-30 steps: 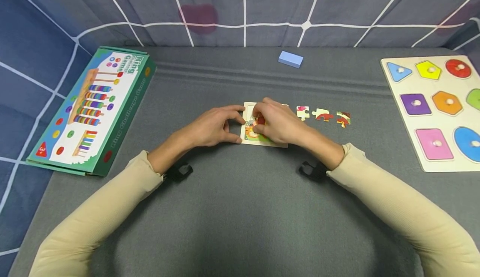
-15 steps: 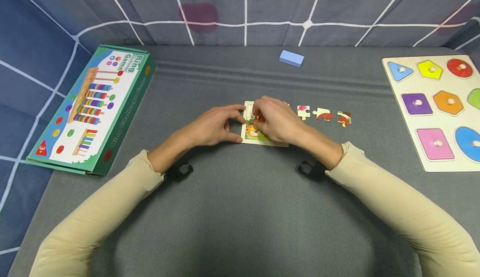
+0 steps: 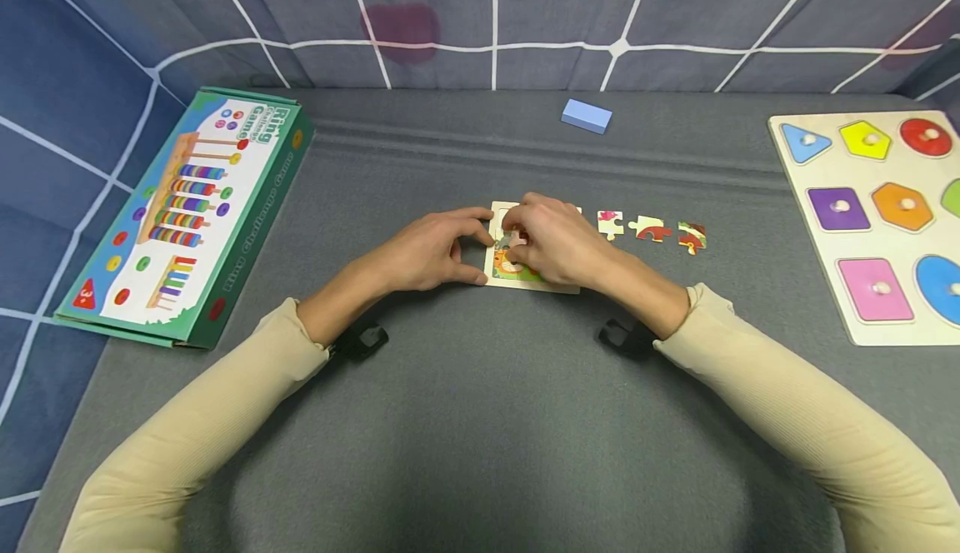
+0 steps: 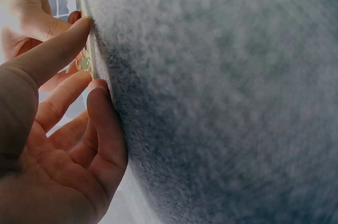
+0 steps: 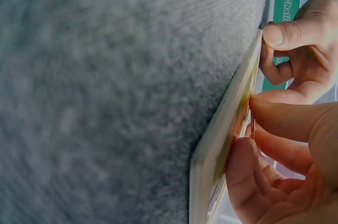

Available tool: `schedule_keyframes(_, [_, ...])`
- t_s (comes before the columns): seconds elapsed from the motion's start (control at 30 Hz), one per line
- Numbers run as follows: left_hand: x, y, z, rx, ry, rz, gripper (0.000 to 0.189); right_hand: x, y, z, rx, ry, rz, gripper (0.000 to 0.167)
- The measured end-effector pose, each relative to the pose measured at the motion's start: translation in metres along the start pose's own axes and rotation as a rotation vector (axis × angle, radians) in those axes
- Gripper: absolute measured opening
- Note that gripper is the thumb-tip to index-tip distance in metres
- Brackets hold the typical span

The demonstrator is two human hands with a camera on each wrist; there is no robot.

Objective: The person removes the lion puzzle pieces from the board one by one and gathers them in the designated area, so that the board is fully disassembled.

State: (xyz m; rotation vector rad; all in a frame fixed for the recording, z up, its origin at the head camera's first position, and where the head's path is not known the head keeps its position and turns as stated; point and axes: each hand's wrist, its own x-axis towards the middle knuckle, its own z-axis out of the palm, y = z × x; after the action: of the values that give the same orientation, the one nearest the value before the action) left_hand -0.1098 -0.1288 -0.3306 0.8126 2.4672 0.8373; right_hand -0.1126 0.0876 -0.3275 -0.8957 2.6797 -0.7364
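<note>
A small wooden jigsaw board (image 3: pixel 498 218) with a pale frame and an orange animal picture lies flat on the grey surface. My left hand (image 3: pixel 431 253) rests at its left side, thumb at the near corner and fingertips against the edge. Bent over the picture, my right hand (image 3: pixel 558 241) pinches a thin puzzle piece (image 5: pixel 252 124) between thumb and finger, just above or touching the board. The hand hides much of the board's right half. Three loose jigsaw pieces lie in a row to the right: one pinkish (image 3: pixel 610 224), two red and green (image 3: pixel 650 229).
A green ring-game box (image 3: pixel 187 211) lies at the left. At the right is a wooden shape board (image 3: pixel 862 245) with knobbed coloured shapes. A blue block (image 3: pixel 587 116) lies at the back, before a grey cloth wall with white lines.
Both hands stay at nearly the same place. Under the right fingers, the red patch seen earlier now shows greyish-pink. The loose pieces have not moved on the surface.
</note>
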Motion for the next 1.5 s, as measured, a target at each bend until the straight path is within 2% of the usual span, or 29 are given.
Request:
schedule_keyframes(0.13, [0.000, 0.001, 0.000, 0.001, 0.002, 0.002, 0.039, -0.001, 0.000, -0.001, 0.000, -0.002, -0.014, 0.021])
schedule_keyframes(0.33, [0.000, 0.002, 0.000, -0.001, -0.001, -0.001, 0.040, -0.002, -0.001, -0.001, 0.022, -0.009, -0.008, 0.034])
schedule_keyframes(0.7, [0.001, 0.002, -0.001, 0.006, -0.003, 0.013, 0.040, -0.009, -0.001, -0.007, 0.052, -0.006, -0.011, 0.031])
schedule_keyframes(0.93, [0.000, 0.002, -0.001, 0.014, -0.001, 0.009, 0.041, -0.017, -0.002, -0.016, 0.073, -0.004, -0.005, 0.044])
schedule_keyframes(1.23, [0.000, 0.002, -0.001, 0.013, -0.013, 0.000, 0.041, -0.030, 0.005, -0.019, 0.050, 0.021, 0.035, 0.038])
schedule_keyframes(1.4, [0.001, 0.001, 0.000, 0.015, -0.014, -0.001, 0.041, -0.036, 0.013, -0.018, 0.061, 0.056, -0.003, 0.034])
schedule_keyframes(1.5, [0.001, 0.001, 0.000, 0.022, -0.012, -0.002, 0.041, -0.040, 0.018, -0.020, 0.052, 0.048, -0.027, 0.035])
